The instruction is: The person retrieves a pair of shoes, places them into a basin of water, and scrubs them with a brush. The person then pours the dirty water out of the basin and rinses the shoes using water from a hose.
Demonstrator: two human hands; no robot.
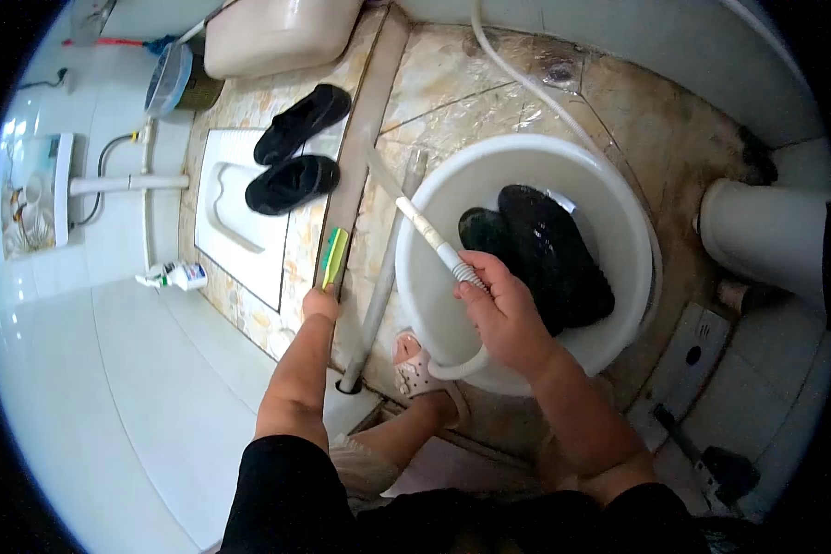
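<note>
My left hand [319, 304] is closed round the handle of a green and yellow brush [335, 255], held at the edge of the raised tiled step. In my right hand [508, 314] is a white hose [422, 224], gripped at its ribbed part over the rim of a large white tub [414, 277]. The hose points up and to the left, and a pale streak like water leaves its tip. Wet black shoes [549, 249] lie inside the tub. Another pair of black shoes [295, 185] rests on the step beside the squat toilet.
A squat toilet [222, 198] is set into the step. A white spray bottle [186, 275] stands by the wall, and a bin [198, 88] is further back. A grey pipe [379, 305] runs along the step. The floor [471, 83] looks wet. A sandalled foot [415, 369] is beside the tub.
</note>
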